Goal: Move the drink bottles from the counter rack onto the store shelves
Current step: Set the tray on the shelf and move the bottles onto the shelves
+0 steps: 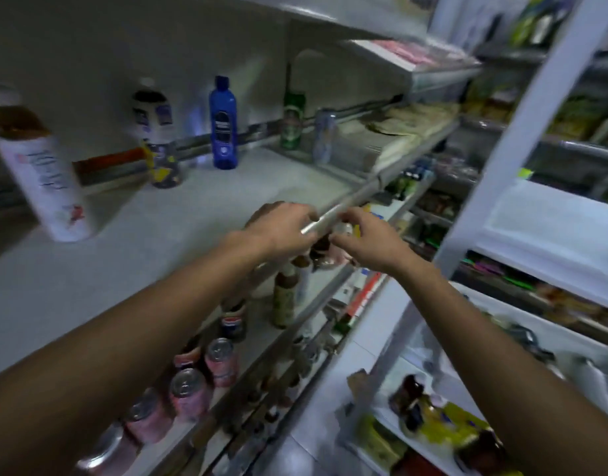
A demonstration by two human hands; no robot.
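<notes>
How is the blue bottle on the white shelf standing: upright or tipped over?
Upright. The blue bottle stands on its base on the shelf, with its cap at the top.

I face a pale, bare wall [72, 46] filling the upper left of the frame, under dim, cool, bluish light. A grey shelf board [151, 242] runs across the middle toward the right, edged by a metal rail [402, 173], with the underside of another shelf [295, 15] along the top. A white upright post [522, 139] slants down the right side, with white racks [553, 231] of blurred packaged goods beyond it. White floor tiles [313, 444] show at bottom centre.
</notes>
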